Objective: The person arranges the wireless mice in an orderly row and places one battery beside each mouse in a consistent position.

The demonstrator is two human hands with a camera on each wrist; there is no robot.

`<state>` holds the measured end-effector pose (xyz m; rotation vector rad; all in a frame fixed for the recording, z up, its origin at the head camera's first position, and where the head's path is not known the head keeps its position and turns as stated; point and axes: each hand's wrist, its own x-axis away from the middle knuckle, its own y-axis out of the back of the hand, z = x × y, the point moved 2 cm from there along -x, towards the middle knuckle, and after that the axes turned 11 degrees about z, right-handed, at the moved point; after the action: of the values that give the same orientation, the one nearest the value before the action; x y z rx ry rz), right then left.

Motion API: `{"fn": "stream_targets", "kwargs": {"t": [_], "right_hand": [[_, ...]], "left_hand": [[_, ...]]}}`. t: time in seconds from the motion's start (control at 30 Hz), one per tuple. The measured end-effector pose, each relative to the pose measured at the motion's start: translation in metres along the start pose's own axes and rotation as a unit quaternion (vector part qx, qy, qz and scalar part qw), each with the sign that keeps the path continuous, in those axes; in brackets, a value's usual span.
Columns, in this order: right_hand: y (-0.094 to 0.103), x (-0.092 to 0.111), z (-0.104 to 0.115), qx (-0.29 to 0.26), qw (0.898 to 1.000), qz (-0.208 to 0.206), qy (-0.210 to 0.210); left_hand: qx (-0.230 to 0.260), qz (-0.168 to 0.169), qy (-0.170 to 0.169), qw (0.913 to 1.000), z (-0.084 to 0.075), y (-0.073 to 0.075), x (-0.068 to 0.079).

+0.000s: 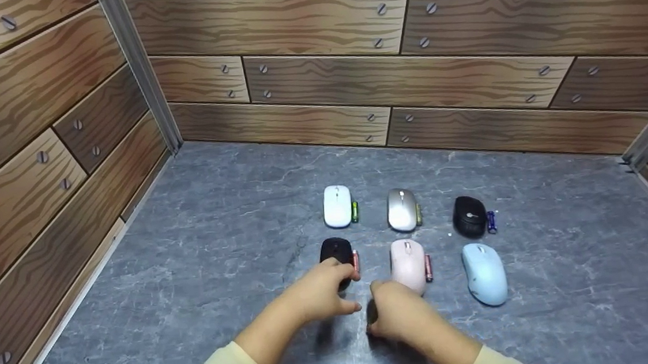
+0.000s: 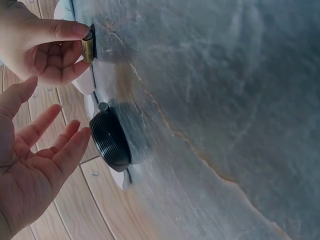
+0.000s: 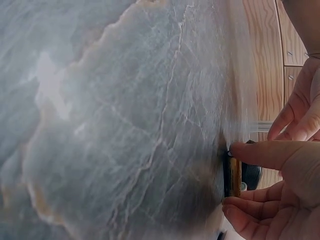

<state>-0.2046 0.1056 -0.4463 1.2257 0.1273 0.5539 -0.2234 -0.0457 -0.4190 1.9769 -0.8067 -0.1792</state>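
Observation:
My right hand point(image 1: 401, 312) is low over the grey marbled surface, in front of a pink mouse point(image 1: 407, 263). Between its thumb and fingertips it pinches a gold-and-black battery point(image 3: 233, 176) by the two ends. The left wrist view also shows this battery point(image 2: 88, 49). My left hand point(image 1: 321, 291) has its fingers spread and holds nothing. Its fingers overlap the near part of a black mouse point(image 1: 335, 249) in the head view; in the left wrist view the fingertips come right up to that mouse's ribbed side point(image 2: 109, 140). A red battery point(image 1: 355, 259) lies along the black mouse's right side.
Another red battery point(image 1: 428, 268) lies beside the pink mouse. In the back row are a white mouse point(image 1: 337, 206) with a green battery point(image 1: 354, 211), a silver mouse point(image 1: 402, 210) and a second black mouse point(image 1: 469, 217) with a blue battery point(image 1: 492, 222). A light blue mouse point(image 1: 485, 274) sits front right. Wood-patterned walls point(image 1: 316, 78) stand behind.

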Motion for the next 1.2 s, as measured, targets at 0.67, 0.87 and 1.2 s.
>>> {"fn": "stream_targets", "kwargs": {"t": [0.67, 0.87, 1.2], "right_hand": [[0.011, 0.003, -0.012, -0.011, 0.999, -0.002, 0.030], [0.025, 0.009, -0.016, -0.020, 0.999, -0.015, 0.046], [0.047, 0.018, -0.031, -0.057, 0.998, -0.025, -0.004]], "left_hand": [[0.007, -0.001, -0.007, 1.0000, -0.001, 0.000, -0.005], [0.004, 0.002, -0.006, 1.0000, -0.004, 0.002, -0.007], [-0.008, 0.003, -0.007, 0.9999, -0.013, 0.006, -0.020]]}}
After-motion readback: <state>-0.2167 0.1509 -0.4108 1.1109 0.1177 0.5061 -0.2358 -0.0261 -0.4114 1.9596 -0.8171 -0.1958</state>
